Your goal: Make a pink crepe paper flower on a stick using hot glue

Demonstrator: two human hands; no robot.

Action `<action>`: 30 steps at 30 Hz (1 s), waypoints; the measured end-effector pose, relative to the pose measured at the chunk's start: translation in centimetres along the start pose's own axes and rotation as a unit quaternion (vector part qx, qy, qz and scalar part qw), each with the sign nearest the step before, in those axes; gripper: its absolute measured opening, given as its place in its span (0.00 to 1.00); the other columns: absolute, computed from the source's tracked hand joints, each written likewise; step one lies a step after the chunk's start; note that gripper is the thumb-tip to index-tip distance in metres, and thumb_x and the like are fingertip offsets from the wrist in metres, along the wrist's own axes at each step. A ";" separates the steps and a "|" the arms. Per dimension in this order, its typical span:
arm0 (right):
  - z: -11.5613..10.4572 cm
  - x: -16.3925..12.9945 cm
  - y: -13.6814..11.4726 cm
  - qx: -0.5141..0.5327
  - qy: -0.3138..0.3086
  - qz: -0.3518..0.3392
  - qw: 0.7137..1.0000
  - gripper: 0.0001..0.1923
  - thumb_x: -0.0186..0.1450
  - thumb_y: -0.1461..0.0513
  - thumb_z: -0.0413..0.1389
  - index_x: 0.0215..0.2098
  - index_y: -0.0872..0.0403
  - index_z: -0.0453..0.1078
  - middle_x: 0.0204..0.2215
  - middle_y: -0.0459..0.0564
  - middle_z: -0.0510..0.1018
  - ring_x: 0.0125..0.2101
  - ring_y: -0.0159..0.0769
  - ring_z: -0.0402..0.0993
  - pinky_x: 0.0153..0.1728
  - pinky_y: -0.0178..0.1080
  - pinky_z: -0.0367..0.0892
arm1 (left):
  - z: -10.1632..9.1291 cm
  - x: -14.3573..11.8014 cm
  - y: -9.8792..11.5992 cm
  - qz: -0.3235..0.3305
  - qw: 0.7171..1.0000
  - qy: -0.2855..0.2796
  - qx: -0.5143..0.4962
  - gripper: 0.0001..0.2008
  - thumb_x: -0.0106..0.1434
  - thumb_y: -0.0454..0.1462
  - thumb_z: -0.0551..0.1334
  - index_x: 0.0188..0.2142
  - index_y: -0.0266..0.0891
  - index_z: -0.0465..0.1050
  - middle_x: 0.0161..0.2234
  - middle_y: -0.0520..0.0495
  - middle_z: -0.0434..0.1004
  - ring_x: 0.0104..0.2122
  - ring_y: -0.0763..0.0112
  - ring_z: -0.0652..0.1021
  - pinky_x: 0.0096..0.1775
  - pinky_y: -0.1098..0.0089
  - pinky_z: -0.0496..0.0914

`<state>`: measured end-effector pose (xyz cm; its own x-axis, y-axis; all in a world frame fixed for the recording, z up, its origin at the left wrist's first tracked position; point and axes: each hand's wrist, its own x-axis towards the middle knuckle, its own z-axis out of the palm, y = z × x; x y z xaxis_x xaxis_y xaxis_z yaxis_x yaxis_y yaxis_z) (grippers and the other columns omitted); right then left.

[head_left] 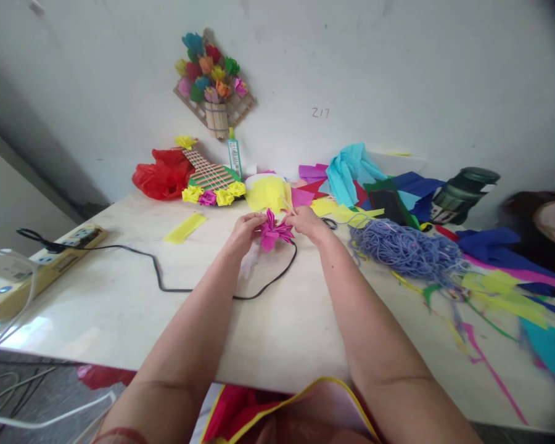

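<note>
A magenta crepe-paper flower with pointed petals is held just above the table. My left hand is closed on its left side, the fingertips at the petals. At the flower's upper right, my right hand is closed in a pinch; a slim pale shape shows by its fingertips, too small to make out. Below the left hand lies a whitish, translucent thing, partly hidden by the wrist. A black cord loops on the table beneath the flower.
A yellow paper strip and a stick-built guitar decoration lie behind. On the left stands a power strip. To the right are a tangled blue-grey string heap, colored paper and a dark green jar.
</note>
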<state>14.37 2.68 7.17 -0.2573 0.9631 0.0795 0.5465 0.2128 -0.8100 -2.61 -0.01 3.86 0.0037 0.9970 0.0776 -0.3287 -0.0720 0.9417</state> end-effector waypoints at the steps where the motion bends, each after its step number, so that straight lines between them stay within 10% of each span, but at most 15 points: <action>1: 0.0 -0.1 -0.1 -0.004 0.002 0.000 1.000 0.02 0.49 0.63 0.51 0.21 0.54 0.64 0.16 0.41 0.60 0.19 0.27 0.54 0.21 0.32 0.49 | 0.0 0.0 0.0 0.001 1.000 0.004 0.003 0.11 0.44 0.38 0.68 0.25 0.34 0.72 0.23 0.45 0.76 0.24 0.69 0.75 0.25 0.73 0.65; 30: 0.0 -0.7 -1.2 -0.071 0.038 0.006 0.997 0.04 0.53 0.61 0.51 0.24 0.54 0.65 0.20 0.44 0.67 0.23 0.31 0.61 0.26 0.34 0.54 | 0.3 -0.1 0.3 0.033 0.998 0.058 0.021 0.09 0.39 0.36 0.68 0.21 0.34 0.71 0.18 0.50 0.73 0.18 0.75 0.71 0.23 0.74 0.64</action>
<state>13.85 1.77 8.07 -0.1932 0.9740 0.1185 0.6584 0.2182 -0.7204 -2.44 -0.10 4.25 -0.1264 0.9866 0.1031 -0.2842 -0.1356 0.9491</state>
